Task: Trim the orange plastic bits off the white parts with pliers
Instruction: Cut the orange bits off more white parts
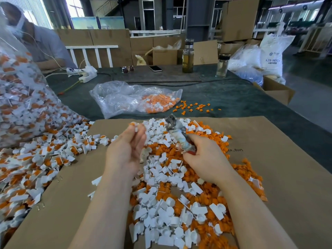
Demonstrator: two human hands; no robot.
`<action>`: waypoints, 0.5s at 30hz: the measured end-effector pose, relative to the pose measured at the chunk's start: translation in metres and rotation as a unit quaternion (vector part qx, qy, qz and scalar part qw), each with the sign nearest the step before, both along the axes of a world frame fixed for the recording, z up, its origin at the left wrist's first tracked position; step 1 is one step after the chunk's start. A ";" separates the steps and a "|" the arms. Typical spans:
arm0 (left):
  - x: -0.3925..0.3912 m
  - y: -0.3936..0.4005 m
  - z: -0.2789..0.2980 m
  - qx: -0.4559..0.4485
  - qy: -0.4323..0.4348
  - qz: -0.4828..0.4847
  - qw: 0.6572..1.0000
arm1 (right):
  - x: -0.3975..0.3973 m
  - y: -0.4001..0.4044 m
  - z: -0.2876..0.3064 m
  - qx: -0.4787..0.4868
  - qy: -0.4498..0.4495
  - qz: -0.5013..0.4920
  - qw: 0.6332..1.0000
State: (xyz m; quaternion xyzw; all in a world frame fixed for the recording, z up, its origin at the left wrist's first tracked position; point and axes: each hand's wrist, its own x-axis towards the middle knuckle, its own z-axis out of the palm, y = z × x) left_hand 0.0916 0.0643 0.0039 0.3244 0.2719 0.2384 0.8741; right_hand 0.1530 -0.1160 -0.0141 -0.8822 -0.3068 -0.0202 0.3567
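L hand (pixel 126 148): fingertips pinch white part w/ orange bit (pixel 134 125), raised above pile. R hand (pixel 203 159): fingers wrapped round pliers (pixel 177 131) handles; jaws apart from part. Risk: loose pinch, part drops into sorted pile (pixel 167 203).

Two bottles (pixel 188 56), a phone (pixel 155 68), perhaps sunglasses (pixel 128 69) on table (pixel 224 97).

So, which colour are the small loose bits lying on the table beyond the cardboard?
Orange; the loose bits show clearly in the head view.
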 end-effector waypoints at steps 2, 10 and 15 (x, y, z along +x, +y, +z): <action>-0.003 0.015 0.000 -0.097 -0.003 0.051 0.994 | 0.003 -0.003 -0.001 0.006 -0.017 -0.030 0.999; -0.016 0.050 -0.006 -0.293 -0.100 0.162 0.937 | 0.013 -0.008 -0.006 -0.033 -0.027 -0.099 0.994; -0.016 0.058 -0.010 -0.300 -0.126 0.195 0.925 | 0.017 -0.011 -0.009 -0.069 -0.025 -0.109 0.991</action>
